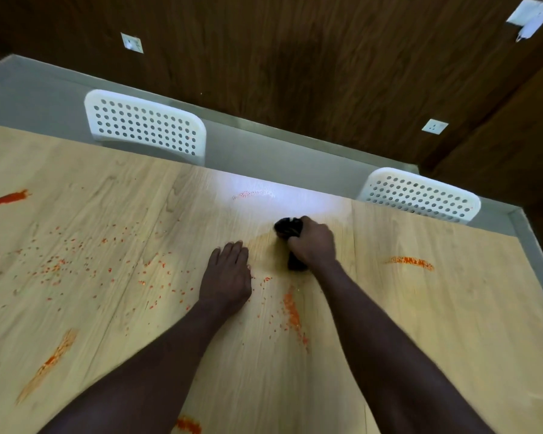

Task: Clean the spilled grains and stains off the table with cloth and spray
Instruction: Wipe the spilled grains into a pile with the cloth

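Cloth point(287, 228) pressed to desk point(420, 324), centre.
Right hand point(312, 244) clamps it, left hand point(228, 274) rests flat; best press firmly, sweeping grains point(292, 308) together.

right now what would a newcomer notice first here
Scattered orange grains dot the left of the wooden table, with a red streak at its left edge. At centre the right hand grips a dark cloth on the table, the left hand flat beside it.
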